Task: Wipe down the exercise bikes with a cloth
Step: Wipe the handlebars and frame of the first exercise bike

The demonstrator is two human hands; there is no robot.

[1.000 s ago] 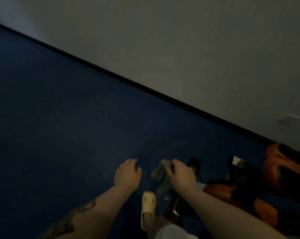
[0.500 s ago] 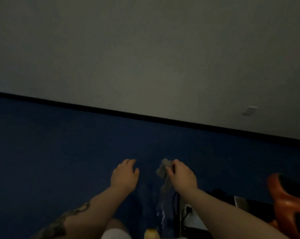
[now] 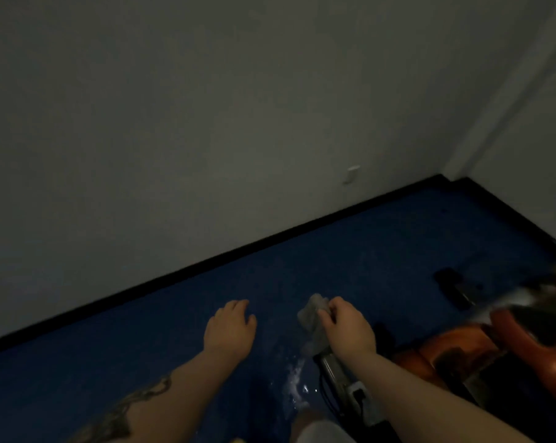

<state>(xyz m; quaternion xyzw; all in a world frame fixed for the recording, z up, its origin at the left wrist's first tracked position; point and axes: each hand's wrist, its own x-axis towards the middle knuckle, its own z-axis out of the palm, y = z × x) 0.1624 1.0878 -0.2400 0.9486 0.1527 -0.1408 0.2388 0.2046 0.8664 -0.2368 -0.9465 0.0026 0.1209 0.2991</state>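
Note:
My right hand [image 3: 347,327] is closed on a crumpled grey cloth [image 3: 312,318], which hangs down from the fingers above a metal bar [image 3: 337,375] of the exercise bike. The bike's orange and black body [image 3: 522,343] lies low at the right edge, partly blurred. To the left of the cloth my left hand [image 3: 230,330] hovers palm down over the floor, fingers loosely apart, holding nothing. The scene is dim.
Blue floor [image 3: 142,340] with a wet, shiny patch [image 3: 296,382] below the cloth. A grey wall [image 3: 206,123] with black skirting runs diagonally and meets a corner at the right. A small white wall plate [image 3: 351,174] sits low. A black bike part [image 3: 454,286] lies on the floor.
The view has swung to the right, bringing the room corner and more of the bike into sight. Both hands keep the same pose, the right still holding the cloth.

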